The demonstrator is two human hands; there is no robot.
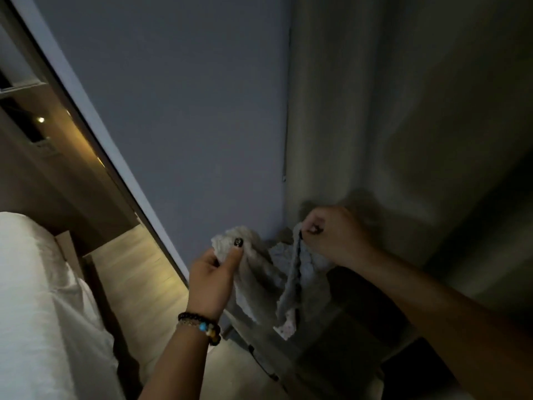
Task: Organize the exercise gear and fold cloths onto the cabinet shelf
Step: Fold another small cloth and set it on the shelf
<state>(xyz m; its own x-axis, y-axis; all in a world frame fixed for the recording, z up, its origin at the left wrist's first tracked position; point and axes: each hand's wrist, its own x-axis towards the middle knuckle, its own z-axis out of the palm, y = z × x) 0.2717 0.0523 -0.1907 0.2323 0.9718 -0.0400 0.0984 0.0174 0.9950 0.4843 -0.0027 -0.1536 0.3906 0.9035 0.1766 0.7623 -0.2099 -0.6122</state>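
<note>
In the head view, the person held a pale, fluffy cloth (261,272) up in the air with both hands, in front of a grey wall (187,96) and a long curtain (403,111). The left hand (212,280) pinched one upper corner between thumb and fingers, and the right hand (328,235) was closed on the opposite edge, a little higher. The cloth hung down slack between them with a deep sag in the middle, so it was not stretched flat. I judge that the two corners were held apart in this way to open the cloth and find its edges before folding it. A beaded bracelet (202,326) sat on the left wrist. Below the cloth there was a low dark piece of furniture (360,307), but the room was dim and I could not tell if it was the cabinet with the shelf. At the left, white bedding (31,298) lay beside a warmly lit wooden floor (135,269).
</note>
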